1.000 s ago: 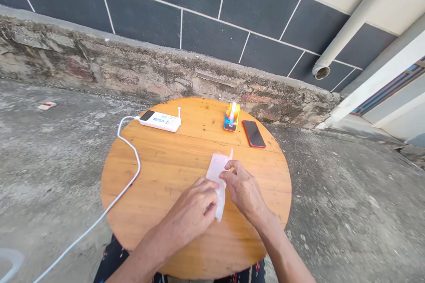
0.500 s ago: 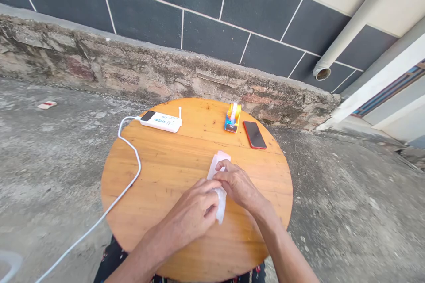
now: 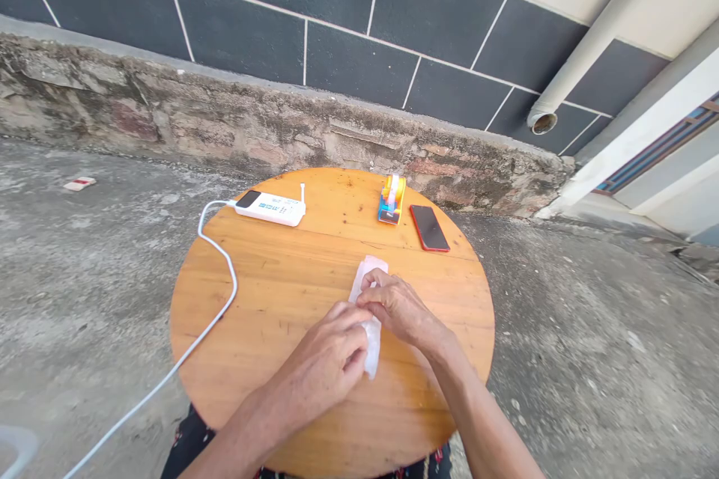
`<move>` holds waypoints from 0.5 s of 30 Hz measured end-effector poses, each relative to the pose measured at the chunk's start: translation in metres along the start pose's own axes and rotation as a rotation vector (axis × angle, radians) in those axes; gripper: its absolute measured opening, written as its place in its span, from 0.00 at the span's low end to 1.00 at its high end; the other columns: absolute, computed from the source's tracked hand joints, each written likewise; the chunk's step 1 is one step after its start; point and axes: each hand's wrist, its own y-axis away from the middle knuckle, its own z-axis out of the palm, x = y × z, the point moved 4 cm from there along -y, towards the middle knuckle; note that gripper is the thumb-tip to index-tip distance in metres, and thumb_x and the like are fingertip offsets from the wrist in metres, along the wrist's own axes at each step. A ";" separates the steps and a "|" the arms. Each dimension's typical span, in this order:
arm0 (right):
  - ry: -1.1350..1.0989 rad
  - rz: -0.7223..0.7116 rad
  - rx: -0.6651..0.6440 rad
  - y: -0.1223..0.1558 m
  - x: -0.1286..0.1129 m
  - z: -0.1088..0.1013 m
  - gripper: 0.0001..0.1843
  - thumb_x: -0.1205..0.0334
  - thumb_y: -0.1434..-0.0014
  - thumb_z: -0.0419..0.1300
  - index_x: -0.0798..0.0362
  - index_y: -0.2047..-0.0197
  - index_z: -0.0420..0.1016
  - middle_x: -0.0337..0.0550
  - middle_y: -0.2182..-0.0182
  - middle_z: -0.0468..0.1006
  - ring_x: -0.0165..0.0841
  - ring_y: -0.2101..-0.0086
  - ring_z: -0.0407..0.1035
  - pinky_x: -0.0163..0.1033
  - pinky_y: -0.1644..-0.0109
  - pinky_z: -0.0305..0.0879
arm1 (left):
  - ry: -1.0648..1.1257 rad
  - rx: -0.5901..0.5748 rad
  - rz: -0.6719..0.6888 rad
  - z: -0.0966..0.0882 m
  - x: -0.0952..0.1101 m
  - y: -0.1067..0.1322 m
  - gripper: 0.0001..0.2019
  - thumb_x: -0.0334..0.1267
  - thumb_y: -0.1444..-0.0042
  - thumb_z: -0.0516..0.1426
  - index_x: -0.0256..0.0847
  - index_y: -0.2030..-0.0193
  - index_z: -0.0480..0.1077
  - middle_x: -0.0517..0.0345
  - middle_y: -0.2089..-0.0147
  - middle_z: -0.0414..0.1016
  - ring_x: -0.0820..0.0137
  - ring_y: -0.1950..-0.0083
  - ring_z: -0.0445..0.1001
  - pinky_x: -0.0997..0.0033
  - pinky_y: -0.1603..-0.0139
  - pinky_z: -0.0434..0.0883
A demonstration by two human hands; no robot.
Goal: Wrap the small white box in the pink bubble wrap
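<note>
A long, narrow piece of thin whitish-pink material [image 3: 371, 348], perhaps folded tissue or plastic wrap, lies on the round wooden table [image 3: 269, 284]. My left hand [image 3: 334, 348] rests on its left side with the fingers curled onto it. From the right, my right hand [image 3: 396, 307] pinches at the middle of the piece, its fingertips meeting those of my left hand. Both hands cover the middle of the strip, so what lies between the fingertips is hidden.
Towards the back of the table stand a yellow and blue tape dispenser [image 3: 392, 200] and a phone with a red edge [image 3: 430, 228]. A white power strip [image 3: 270, 208] lies at the back left, its white cable [image 3: 233, 292] running off the table's left side. Beyond is a stone-based wall [image 3: 252, 116].
The hands and the strip stay almost in place; the fingertips have shifted very slightly. The whole view has moved a little.
</note>
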 end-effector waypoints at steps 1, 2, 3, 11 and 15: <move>-0.009 -0.004 -0.002 -0.001 0.001 0.001 0.13 0.73 0.41 0.58 0.48 0.69 0.79 0.37 0.65 0.72 0.27 0.66 0.68 0.31 0.64 0.59 | -0.004 0.000 0.000 0.000 0.000 0.000 0.12 0.19 0.50 0.51 0.40 0.75 0.66 0.58 0.57 0.73 0.67 0.53 0.68 0.68 0.53 0.68; -0.019 -0.005 -0.001 -0.002 0.002 0.002 0.12 0.73 0.42 0.58 0.48 0.69 0.79 0.37 0.64 0.72 0.26 0.67 0.68 0.30 0.64 0.60 | -0.009 0.000 0.000 0.000 0.000 0.000 0.12 0.20 0.50 0.51 0.40 0.75 0.66 0.58 0.57 0.73 0.67 0.53 0.68 0.68 0.54 0.68; -0.030 -0.004 0.003 -0.002 0.003 0.003 0.11 0.73 0.43 0.59 0.48 0.68 0.79 0.37 0.64 0.72 0.26 0.67 0.68 0.30 0.64 0.61 | -0.015 -0.003 -0.001 0.000 0.000 0.000 0.12 0.20 0.50 0.51 0.40 0.75 0.66 0.58 0.58 0.73 0.67 0.54 0.68 0.68 0.54 0.69; -0.106 0.108 0.215 0.019 0.016 -0.007 0.09 0.71 0.40 0.56 0.50 0.60 0.75 0.40 0.63 0.71 0.29 0.66 0.68 0.34 0.62 0.64 | -0.016 -0.017 -0.038 0.000 -0.003 0.003 0.11 0.20 0.49 0.52 0.40 0.76 0.65 0.57 0.58 0.74 0.68 0.54 0.70 0.69 0.56 0.69; -0.207 0.141 0.273 0.044 0.016 -0.009 0.10 0.70 0.38 0.53 0.50 0.59 0.75 0.41 0.65 0.73 0.31 0.65 0.69 0.35 0.61 0.65 | 0.006 -0.005 -0.040 0.001 -0.001 0.003 0.12 0.19 0.49 0.51 0.39 0.76 0.64 0.57 0.58 0.73 0.68 0.54 0.69 0.69 0.55 0.68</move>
